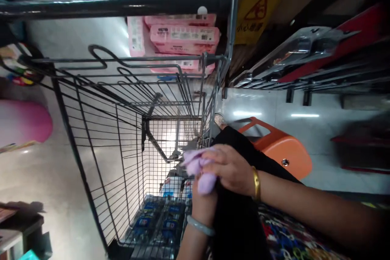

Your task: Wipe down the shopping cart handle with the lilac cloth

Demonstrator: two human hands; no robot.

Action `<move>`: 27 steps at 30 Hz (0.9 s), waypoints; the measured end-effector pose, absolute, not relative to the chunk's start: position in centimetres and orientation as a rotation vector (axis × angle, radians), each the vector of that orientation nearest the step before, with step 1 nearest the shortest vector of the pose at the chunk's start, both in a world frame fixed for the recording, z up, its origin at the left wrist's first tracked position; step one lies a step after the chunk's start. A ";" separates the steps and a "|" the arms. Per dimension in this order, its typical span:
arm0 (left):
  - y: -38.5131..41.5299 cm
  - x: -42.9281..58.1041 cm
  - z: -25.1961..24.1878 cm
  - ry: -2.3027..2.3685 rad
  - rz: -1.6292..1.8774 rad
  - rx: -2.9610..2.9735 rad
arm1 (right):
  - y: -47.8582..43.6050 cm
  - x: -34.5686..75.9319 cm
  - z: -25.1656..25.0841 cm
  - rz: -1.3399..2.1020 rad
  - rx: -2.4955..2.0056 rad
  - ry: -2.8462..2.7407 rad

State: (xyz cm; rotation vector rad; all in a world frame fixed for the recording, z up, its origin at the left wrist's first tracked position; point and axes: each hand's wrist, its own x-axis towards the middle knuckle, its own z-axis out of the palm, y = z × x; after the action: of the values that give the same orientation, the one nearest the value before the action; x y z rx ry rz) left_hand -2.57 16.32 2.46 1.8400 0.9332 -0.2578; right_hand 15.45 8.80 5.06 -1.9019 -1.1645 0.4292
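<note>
My right hand [230, 166], with a gold bangle at its wrist, curls its fingers over a bunched lavender cloth [193, 162]. My left hand [204, 199] comes up from below, a pale bangle round its wrist. It touches the cloth, which covers its fingers, so their grip is hidden. Both hands meet above my black-clothed leg [236, 215], beside a dark wire shopping cart [109, 154]. Down in the cart lie blue-and-dark packs [149, 221], seen through the wires.
Pink packages [184, 38] are stacked behind the cart handle [106, 6]. A yellow wet-floor sign [258, 4] stands at the top. An orange plastic stool [283, 150] is right of my leg. Shelving with clear-fronted holders [298, 48] fills the upper right.
</note>
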 end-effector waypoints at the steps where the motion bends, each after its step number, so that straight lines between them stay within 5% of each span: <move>1: 16.1 -2.9 2.6 0.945 -0.255 1.847 | 8.8 16.0 5.1 0.387 -1.971 -1.119; 27: 13.2 -2.5 1.0 1.311 0.206 2.444 | 14.2 33.6 5.2 0.323 -1.894 -2.000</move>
State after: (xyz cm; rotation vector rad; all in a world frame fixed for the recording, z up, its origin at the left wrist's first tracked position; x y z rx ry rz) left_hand -2.48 13.23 1.04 2.4440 1.3109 0.2058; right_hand 33.63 14.15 5.25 -1.8935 -1.9998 0.3226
